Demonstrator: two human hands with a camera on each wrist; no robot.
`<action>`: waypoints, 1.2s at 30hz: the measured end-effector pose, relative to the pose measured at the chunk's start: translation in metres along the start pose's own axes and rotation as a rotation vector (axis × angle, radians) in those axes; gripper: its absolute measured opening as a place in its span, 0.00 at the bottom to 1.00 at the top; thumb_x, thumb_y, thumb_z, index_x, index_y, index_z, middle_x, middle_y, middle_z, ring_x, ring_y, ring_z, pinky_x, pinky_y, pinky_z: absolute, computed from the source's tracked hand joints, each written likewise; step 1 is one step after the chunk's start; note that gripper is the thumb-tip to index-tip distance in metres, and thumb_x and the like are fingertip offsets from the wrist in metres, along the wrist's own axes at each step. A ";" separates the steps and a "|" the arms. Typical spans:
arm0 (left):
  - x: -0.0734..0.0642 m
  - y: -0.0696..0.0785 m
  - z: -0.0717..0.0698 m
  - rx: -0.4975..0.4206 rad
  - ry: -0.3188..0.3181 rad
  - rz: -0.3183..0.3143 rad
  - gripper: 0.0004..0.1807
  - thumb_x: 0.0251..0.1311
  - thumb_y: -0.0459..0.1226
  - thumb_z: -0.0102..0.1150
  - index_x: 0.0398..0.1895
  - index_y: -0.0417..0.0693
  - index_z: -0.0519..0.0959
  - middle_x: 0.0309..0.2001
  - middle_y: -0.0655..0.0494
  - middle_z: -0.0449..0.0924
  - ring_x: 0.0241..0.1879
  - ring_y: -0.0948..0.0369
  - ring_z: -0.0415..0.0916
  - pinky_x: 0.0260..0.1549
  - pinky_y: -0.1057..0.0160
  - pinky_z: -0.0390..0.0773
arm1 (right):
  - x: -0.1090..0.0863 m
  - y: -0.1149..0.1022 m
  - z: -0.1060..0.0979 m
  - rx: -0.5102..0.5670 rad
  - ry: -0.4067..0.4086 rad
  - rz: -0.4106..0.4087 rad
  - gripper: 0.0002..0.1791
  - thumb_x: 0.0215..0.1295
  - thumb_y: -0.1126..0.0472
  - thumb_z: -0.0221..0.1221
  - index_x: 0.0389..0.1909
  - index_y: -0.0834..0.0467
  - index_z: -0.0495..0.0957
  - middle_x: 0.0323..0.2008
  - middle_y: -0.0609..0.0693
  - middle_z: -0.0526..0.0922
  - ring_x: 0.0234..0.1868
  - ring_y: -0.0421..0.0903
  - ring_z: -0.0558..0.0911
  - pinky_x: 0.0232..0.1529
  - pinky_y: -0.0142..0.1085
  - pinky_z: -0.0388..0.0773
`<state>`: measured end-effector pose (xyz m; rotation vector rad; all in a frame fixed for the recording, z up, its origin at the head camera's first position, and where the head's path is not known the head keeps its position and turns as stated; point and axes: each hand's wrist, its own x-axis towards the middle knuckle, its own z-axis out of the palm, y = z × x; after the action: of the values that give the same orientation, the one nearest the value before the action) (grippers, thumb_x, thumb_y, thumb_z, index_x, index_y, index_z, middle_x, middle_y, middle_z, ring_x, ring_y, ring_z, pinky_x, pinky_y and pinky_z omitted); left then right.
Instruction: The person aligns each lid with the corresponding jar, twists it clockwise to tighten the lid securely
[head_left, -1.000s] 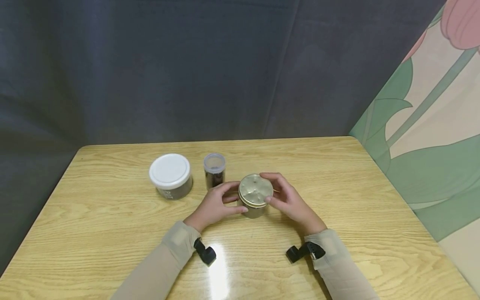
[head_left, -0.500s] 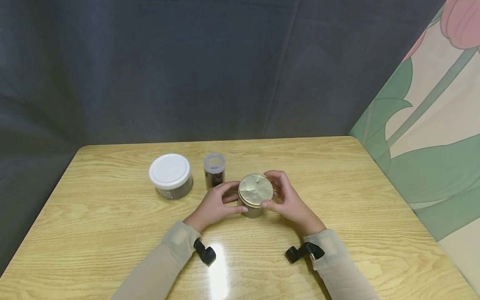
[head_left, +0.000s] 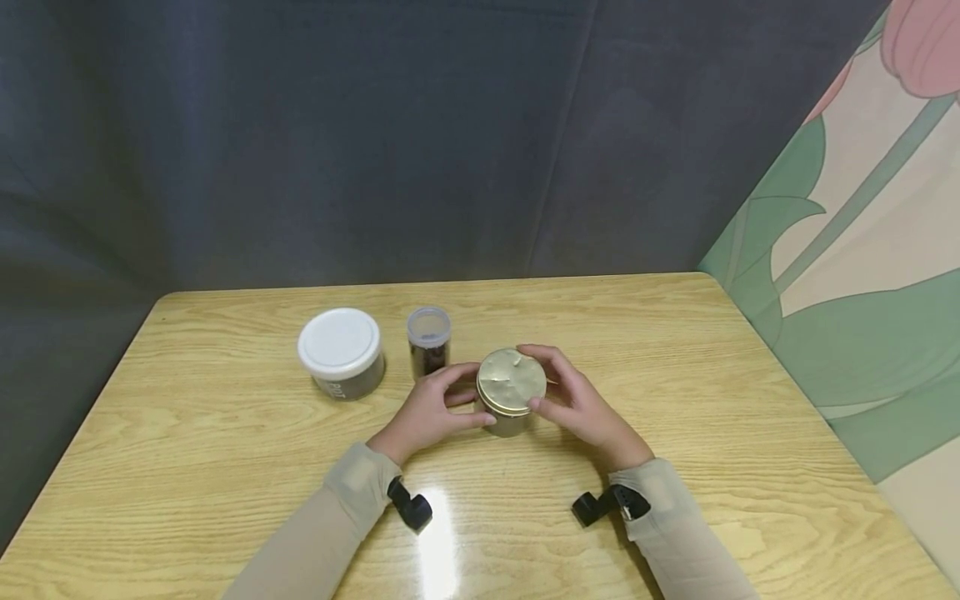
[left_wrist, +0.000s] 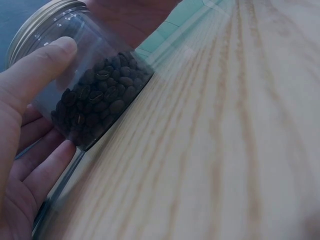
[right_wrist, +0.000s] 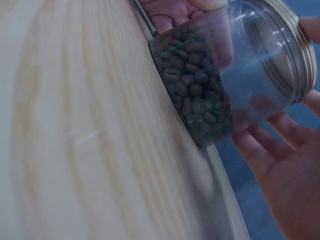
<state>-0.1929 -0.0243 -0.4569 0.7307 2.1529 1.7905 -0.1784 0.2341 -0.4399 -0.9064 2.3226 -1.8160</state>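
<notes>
A clear jar, partly filled with coffee beans, stands upright on the table with a gold metal lid on its top. My left hand grips the jar's body from the left, its thumb on the near wall and its fingers around the far side. From the right, my right hand holds the lid's rim between the thumb in front and the fingers behind. In the right wrist view some of those fingers lie along the jar's wall below the lid.
Behind my left hand stands a slim clear container with dark contents. Farther left is a grey tub under a white lid. The wooden table ends at a dark curtain; a flower-patterned cloth hangs at right.
The gold lid has turned, as its dents show. My right hand shifted around the rim, then moved back while the lid kept its new angle. My left hand and the jar stayed put.
</notes>
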 end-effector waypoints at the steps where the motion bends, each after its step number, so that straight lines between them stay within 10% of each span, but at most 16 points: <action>1: 0.000 0.000 0.000 0.003 0.000 0.003 0.39 0.54 0.34 0.77 0.70 0.41 0.71 0.66 0.42 0.72 0.59 0.47 0.79 0.56 0.63 0.81 | 0.000 -0.001 0.000 -0.006 0.008 0.011 0.36 0.66 0.72 0.62 0.73 0.62 0.60 0.66 0.63 0.70 0.65 0.46 0.74 0.66 0.36 0.75; 14: 0.000 -0.002 0.001 0.021 0.013 0.025 0.39 0.53 0.33 0.78 0.69 0.40 0.72 0.65 0.42 0.73 0.58 0.48 0.80 0.56 0.64 0.81 | -0.001 -0.003 0.005 -0.022 0.097 0.077 0.42 0.55 0.67 0.74 0.66 0.62 0.60 0.61 0.60 0.75 0.61 0.45 0.75 0.63 0.36 0.76; 25: -0.001 0.000 0.000 0.017 0.008 0.011 0.39 0.54 0.34 0.77 0.69 0.40 0.71 0.66 0.41 0.72 0.58 0.47 0.80 0.56 0.63 0.81 | 0.000 0.000 0.001 -0.064 -0.001 -0.038 0.35 0.70 0.71 0.56 0.77 0.60 0.58 0.69 0.61 0.69 0.65 0.50 0.74 0.66 0.38 0.75; 36: 0.000 -0.002 0.000 0.021 0.009 0.025 0.39 0.53 0.33 0.78 0.69 0.41 0.72 0.66 0.42 0.73 0.58 0.48 0.80 0.55 0.66 0.81 | 0.000 -0.006 0.004 -0.035 0.054 0.063 0.36 0.62 0.70 0.66 0.69 0.61 0.61 0.64 0.60 0.72 0.64 0.49 0.73 0.65 0.36 0.74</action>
<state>-0.1932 -0.0240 -0.4590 0.7592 2.1812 1.7897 -0.1742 0.2298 -0.4362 -0.7874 2.3935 -1.8031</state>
